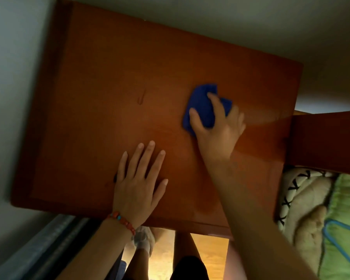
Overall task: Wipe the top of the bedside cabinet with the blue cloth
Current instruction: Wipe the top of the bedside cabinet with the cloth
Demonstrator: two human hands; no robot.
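Right hand [216, 126] fingers clamp blue cloth [202, 106] mid-cabinet top [109, 77]; left hand [139, 182] flat, fingers spread (bunched cloth may miss corners).

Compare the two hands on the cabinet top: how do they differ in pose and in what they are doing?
The left hand lies flat with straight, spread fingers and holds nothing; the right hand has curled fingers gripping the bunched blue cloth. The left hand sits near the front edge, the right hand farther in towards the middle. The left wrist wears a beaded bracelet; the right wrist is bare. Both rest on the wooden cabinet top.
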